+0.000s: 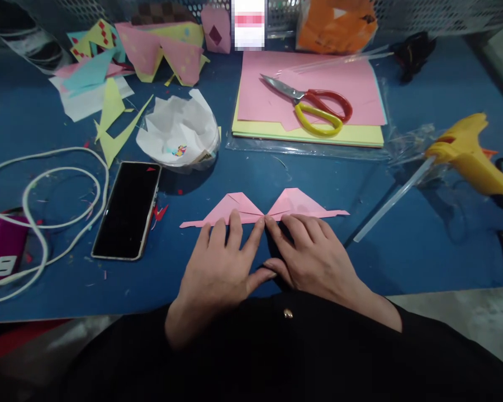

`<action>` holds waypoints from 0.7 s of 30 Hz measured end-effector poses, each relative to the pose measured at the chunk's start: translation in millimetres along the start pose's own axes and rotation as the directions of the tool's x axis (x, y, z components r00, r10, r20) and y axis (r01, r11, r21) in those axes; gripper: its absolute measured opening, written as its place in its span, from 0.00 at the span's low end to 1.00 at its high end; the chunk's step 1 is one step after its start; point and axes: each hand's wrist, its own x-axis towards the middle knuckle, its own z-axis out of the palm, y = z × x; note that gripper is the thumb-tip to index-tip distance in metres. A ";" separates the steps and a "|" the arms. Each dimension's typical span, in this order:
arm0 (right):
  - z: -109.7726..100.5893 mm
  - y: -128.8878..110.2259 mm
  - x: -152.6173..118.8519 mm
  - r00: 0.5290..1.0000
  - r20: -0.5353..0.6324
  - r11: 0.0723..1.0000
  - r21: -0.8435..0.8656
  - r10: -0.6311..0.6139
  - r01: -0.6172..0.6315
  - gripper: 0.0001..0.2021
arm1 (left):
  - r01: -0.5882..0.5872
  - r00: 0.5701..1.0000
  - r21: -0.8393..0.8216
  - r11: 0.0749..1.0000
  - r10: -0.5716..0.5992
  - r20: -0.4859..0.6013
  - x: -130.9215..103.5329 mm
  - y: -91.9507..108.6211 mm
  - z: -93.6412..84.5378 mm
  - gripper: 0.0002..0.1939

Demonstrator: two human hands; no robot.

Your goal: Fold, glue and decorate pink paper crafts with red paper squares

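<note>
A folded pink paper (295, 201) lies flat on the blue table, with two peaked halves joined at a narrow middle and a thin strip at each outer end. My left hand (220, 262) presses its spread fingertips along the near edge of the left half. On the right half rest the fingers of my right hand (316, 254), stretched out. Both index fingertips meet at the narrow middle, and the thumbs touch below it. Neither hand grips anything; the paper's near edge is partly hidden under the fingers.
Scissors (302, 100) lie on a stack of coloured paper (251, 131). A yellow glue gun (461, 151) with a clear glue stick is at right. To the left are a phone (128, 212), a white cable (37, 234), a crumpled paper-lined bowl (180, 131) and paper scraps (113, 128).
</note>
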 end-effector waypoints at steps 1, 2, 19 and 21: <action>-0.1 0.5 -0.6 1.000 -0.004 1.000 -0.001 0.002 -0.002 0.32 | 0.000 1.000 -0.001 1.000 0.000 -0.006 0.0 -0.3 0.6 0.38; -0.7 1.1 -1.8 1.000 -0.007 1.000 0.000 0.004 -0.004 0.31 | -0.002 1.000 -0.004 1.000 0.002 -0.011 0.0 -0.8 0.9 0.37; -7.9 8.0 -27.0 0.958 -0.079 0.938 -0.198 0.274 -0.285 0.26 | 0.261 0.964 0.000 0.965 -0.261 -0.042 -34.6 -19.5 -1.6 0.37; -8.4 8.4 -27.3 0.963 -0.073 0.938 -0.215 0.261 -0.271 0.26 | 0.291 0.956 0.001 0.957 -0.291 -0.021 -39.2 -19.9 -1.8 0.37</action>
